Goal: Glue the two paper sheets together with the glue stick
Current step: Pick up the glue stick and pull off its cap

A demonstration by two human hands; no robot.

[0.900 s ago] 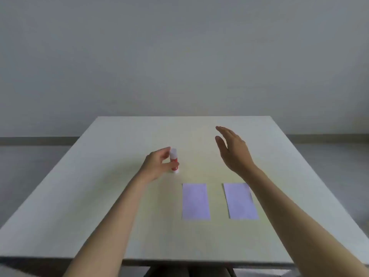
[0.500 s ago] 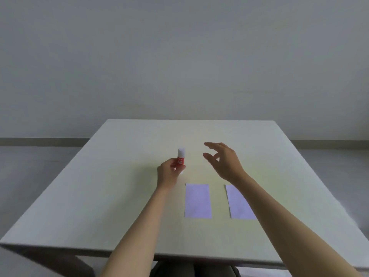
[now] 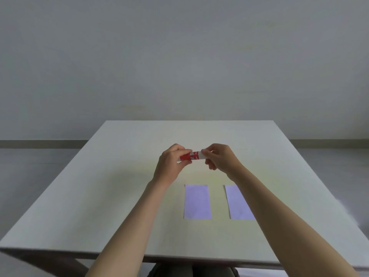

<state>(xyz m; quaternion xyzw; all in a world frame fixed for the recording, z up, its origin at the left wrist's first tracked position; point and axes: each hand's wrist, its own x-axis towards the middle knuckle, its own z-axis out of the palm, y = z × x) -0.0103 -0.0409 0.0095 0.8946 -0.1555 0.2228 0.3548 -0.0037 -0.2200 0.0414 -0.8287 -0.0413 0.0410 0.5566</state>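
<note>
A red and white glue stick (image 3: 192,156) is held sideways above the middle of the table. My left hand (image 3: 171,164) grips its red body, and my right hand (image 3: 221,158) pinches its white cap end. Two pale purple paper sheets lie flat side by side nearer to me: the left sheet (image 3: 197,201) is fully visible, while my right forearm covers the right edge of the right sheet (image 3: 237,202).
The white table (image 3: 111,188) has its near edge low in the view and its far edge toward a plain grey wall. A grey floor shows on both sides of the table.
My left hand lifted the glue stick off the table and tipped it sideways. My right hand came in from the right and closed on the cap end.
</note>
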